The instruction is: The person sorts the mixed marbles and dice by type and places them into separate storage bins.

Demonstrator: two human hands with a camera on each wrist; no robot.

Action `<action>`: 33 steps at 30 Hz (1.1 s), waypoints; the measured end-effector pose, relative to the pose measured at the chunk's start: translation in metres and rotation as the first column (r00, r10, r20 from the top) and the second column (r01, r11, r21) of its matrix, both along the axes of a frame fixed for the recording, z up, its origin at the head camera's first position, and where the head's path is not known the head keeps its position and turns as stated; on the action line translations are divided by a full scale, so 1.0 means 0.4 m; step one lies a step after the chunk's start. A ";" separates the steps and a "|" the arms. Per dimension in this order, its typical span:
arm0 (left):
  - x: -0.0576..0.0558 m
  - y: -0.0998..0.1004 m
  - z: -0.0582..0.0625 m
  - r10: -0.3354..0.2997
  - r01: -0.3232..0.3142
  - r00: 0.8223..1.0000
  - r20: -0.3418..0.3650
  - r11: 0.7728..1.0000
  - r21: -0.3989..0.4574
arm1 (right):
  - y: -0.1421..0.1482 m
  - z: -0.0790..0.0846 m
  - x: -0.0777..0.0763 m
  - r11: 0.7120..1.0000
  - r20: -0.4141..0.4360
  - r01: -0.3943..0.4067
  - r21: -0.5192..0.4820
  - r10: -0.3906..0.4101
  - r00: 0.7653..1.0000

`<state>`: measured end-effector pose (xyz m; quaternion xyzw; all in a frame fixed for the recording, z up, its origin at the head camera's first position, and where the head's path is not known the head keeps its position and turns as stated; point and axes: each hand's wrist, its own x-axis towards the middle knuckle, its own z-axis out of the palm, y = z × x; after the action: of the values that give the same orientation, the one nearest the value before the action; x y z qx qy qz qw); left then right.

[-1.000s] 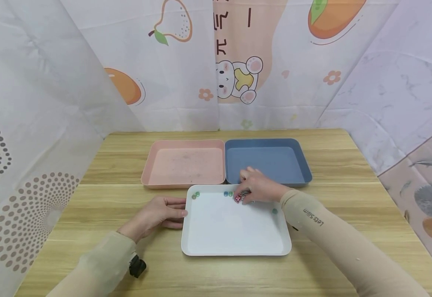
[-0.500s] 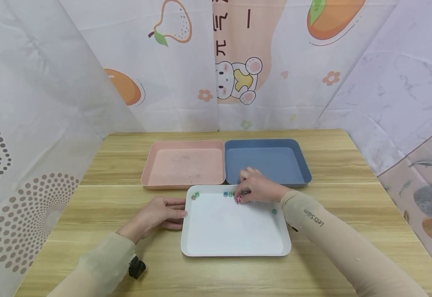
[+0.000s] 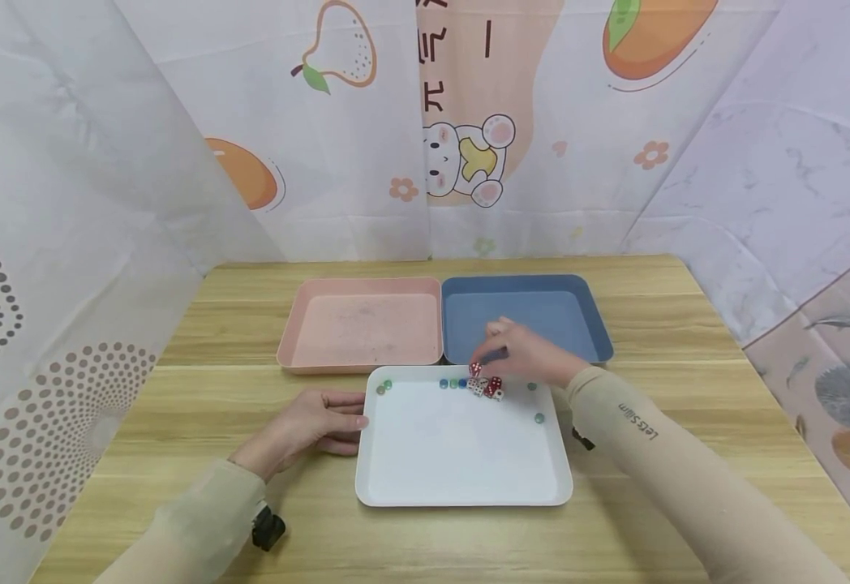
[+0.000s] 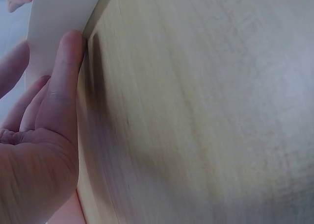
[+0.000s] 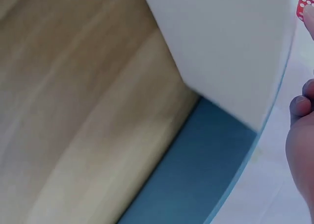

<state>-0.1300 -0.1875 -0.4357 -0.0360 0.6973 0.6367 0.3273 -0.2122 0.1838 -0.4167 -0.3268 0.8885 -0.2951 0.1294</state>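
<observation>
In the head view my right hand [image 3: 527, 350] pinches a red die [image 3: 475, 369] with white pips, raised near the far rim of the white tray [image 3: 461, 466]. Below it, several red and white dice [image 3: 491, 388] lie bunched together in the tray. The right wrist view shows the pinched red die [image 5: 303, 7] at its top right edge, partly covered by a fingertip. My left hand [image 3: 317, 420] rests at the tray's left side, fingers straight against the outer wall [image 4: 56, 18], as the left wrist view also shows.
Small round glass marbles sit in the white tray: a pair [image 3: 384, 387] at far left, blue and green ones [image 3: 453, 384] along the far wall, green ones [image 3: 538, 418] at right. Behind stand a pink tray [image 3: 370, 324] and a blue tray [image 3: 520, 312], side by side.
My right hand has lifted away from the dice with a red die and shifted slightly right and back, uncovering the bunched dice and a blue marble. The left hand has stayed in place.
</observation>
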 end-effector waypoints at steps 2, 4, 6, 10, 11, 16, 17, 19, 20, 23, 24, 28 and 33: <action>0.000 0.000 0.001 0.000 0.000 1.000 0.000 1.000 0.001 | 0.013 0.008 -0.009 0.999 -0.007 0.034 -0.004 -0.034 0.999; 0.001 0.001 0.001 -0.001 0.001 1.000 0.000 1.000 0.002 | 0.027 0.013 -0.022 0.997 -0.011 0.070 -0.011 -0.071 0.997; 0.000 0.000 0.002 0.000 0.000 1.000 -0.002 1.000 0.001 | 0.042 0.018 -0.034 0.994 -0.010 0.111 -0.016 -0.111 0.994; 0.000 0.000 0.001 0.000 0.000 1.000 -0.005 1.000 0.000 | 0.072 0.024 -0.059 0.983 0.005 0.183 -0.029 -0.183 0.983; 0.000 0.000 0.001 0.000 0.000 1.000 -0.004 1.000 0.000 | 0.079 0.024 -0.064 0.980 0.007 0.198 -0.030 -0.198 0.980; 0.000 0.001 -0.001 -0.004 0.004 1.000 -0.004 1.000 -0.003 | 0.111 0.028 -0.087 0.963 0.017 0.267 -0.022 -0.267 0.964; 0.000 0.001 -0.001 -0.004 0.004 1.000 -0.003 1.000 -0.005 | 0.117 0.029 -0.091 0.961 0.013 0.276 -0.020 -0.275 0.961; 0.001 0.001 0.000 -0.005 0.005 1.000 -0.005 1.000 -0.009 | 0.127 0.028 -0.102 0.956 0.010 0.294 -0.013 -0.293 0.956; 0.001 0.000 0.000 -0.003 0.003 1.000 -0.003 1.000 -0.010 | 0.132 0.027 -0.107 0.953 0.009 0.303 -0.011 -0.303 0.953; 0.000 -0.001 0.000 0.000 0.000 1.000 -0.003 1.000 -0.010 | 0.146 0.024 -0.123 0.943 0.008 0.332 0.002 -0.332 0.943; -0.001 -0.002 0.000 0.002 -0.003 1.000 -0.001 1.000 -0.009 | 0.149 0.022 -0.128 0.940 0.014 0.341 0.007 -0.341 0.940; 0.000 -0.002 -0.001 0.011 -0.011 1.000 -0.002 1.000 -0.009 | 0.160 0.017 -0.142 0.931 0.030 0.365 0.022 -0.366 0.930; 0.002 -0.002 -0.002 0.010 -0.010 1.000 -0.005 1.000 -0.003 | 0.170 0.008 -0.158 0.919 0.042 0.393 0.027 -0.394 0.918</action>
<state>-0.1290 -0.1883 -0.4364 -0.0385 0.6989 0.6374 0.3223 -0.2755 0.2518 -0.4136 -0.1333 0.9355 -0.3144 0.0911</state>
